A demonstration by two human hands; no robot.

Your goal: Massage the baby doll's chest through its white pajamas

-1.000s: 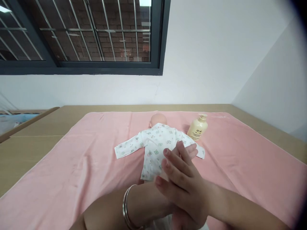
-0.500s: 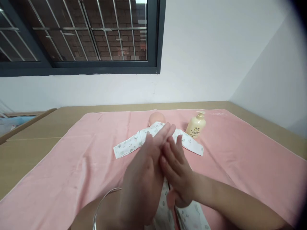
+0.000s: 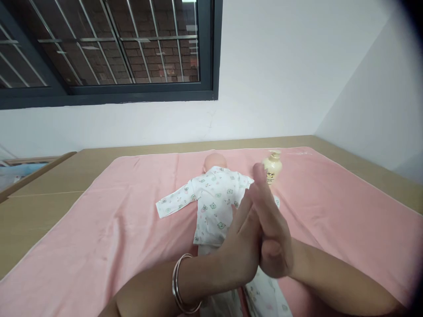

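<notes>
My left hand point(image 3: 236, 248), with silver bangles point(image 3: 178, 281) at its wrist, presses palm to palm against my right hand point(image 3: 276, 235). Fingers on both hands are stretched out, and nothing shows between them. Beneath and beyond them lies a baby doll point(image 3: 214, 161) in a white printed top point(image 3: 211, 198) and matching trousers point(image 3: 266, 293). One sleeve reaches out to the left; my hands cover most of the other. Just past my right fingertips stands a pale yellow pump bottle point(image 3: 272, 165), its lower part partly hidden.
A pink sheet point(image 3: 139, 246) with some creases covers much of the wooden surface point(image 3: 49, 176). White walls point(image 3: 264, 88) rise behind and to the right. A dark-framed window point(image 3: 142, 93) with metal bars is at upper left.
My hands have rubbed against each other and shifted right, the left turning so its back faces left. More of the doll's top shows, while the bottle is now partly covered.
</notes>
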